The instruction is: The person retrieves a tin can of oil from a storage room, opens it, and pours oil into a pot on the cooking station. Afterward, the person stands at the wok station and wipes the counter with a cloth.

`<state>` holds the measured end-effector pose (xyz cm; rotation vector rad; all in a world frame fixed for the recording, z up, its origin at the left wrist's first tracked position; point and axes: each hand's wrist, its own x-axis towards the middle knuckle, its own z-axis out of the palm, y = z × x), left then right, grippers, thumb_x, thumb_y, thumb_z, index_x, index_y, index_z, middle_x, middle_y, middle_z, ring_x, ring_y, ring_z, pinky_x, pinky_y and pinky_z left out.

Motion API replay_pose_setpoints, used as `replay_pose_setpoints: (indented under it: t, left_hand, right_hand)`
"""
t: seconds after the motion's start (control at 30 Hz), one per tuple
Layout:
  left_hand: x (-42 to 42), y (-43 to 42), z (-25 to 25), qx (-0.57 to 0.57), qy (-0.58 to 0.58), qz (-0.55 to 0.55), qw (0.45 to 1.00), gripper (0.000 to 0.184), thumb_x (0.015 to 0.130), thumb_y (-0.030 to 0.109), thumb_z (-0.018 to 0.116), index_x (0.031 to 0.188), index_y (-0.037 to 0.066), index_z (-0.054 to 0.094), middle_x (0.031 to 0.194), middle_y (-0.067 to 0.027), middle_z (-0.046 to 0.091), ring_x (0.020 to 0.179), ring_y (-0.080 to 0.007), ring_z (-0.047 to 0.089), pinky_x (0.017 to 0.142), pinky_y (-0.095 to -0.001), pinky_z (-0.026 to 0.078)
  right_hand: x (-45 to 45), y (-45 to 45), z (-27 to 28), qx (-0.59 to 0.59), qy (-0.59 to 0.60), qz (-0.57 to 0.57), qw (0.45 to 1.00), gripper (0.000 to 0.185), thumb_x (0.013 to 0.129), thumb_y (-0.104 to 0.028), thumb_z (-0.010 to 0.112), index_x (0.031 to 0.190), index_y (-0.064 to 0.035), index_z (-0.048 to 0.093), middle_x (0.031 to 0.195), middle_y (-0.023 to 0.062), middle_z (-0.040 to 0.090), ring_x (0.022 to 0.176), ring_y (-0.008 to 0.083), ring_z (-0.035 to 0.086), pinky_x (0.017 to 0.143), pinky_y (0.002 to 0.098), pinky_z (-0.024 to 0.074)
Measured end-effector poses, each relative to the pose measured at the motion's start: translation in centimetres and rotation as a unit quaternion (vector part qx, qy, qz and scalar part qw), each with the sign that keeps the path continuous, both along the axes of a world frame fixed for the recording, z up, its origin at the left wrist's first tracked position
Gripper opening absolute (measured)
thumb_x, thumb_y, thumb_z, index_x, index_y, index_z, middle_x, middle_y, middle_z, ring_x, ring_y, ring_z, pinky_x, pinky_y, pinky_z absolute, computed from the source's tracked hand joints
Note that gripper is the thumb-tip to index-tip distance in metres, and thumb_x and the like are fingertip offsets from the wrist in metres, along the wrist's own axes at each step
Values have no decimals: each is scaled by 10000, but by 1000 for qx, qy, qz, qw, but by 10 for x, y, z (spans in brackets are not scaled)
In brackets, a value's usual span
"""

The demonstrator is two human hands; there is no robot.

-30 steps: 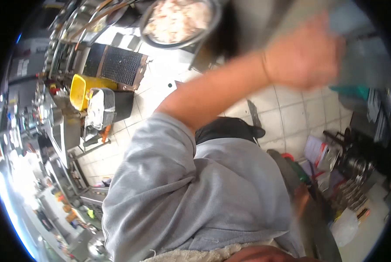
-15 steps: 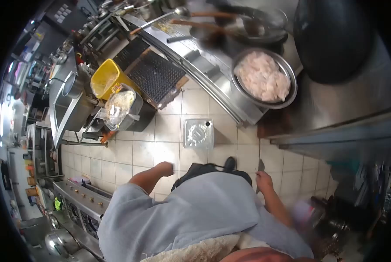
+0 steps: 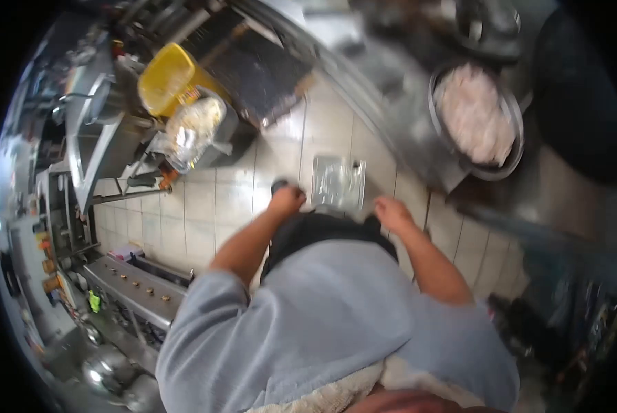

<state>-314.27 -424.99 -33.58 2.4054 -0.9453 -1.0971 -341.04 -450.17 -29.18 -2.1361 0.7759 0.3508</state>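
Note:
A square metal tin [image 3: 338,180] stands on the tiled floor in front of my feet, its top blurred. My left hand [image 3: 288,200] is just left of the tin, above the floor, with its fingers curled in. To the right of the tin is my right hand [image 3: 392,214], also with curled fingers. Nothing shows in either hand, and neither visibly touches the tin.
A large metal bowl of pale raw meat pieces [image 3: 475,115] stands on the steel counter [image 3: 384,89] at upper right, beside a dark wok [image 3: 578,96]. A yellow bin [image 3: 162,79] and a lined waste bin [image 3: 197,131] stand at left. A stove [image 3: 136,286] is lower left.
Both hands have moved forward and closer together, to either side of the tin. The view has shifted, and the tin now appears nearer to my body.

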Motion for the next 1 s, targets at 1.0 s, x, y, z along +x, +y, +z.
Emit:
replay_pose_setpoints:
  t: [1.0]
  left_hand:
    - [-35,-178,-280,193,-68,-589,782,408,871,324,610,1158,48,699,1206,-138,679,1140,-300,640,990,-416,469]
  right_hand:
    - [-141,396,-195,288,229,-578,729,340,933,-276,616,1174,-47,693,1012,146,741,932,267,716,849,364,541]
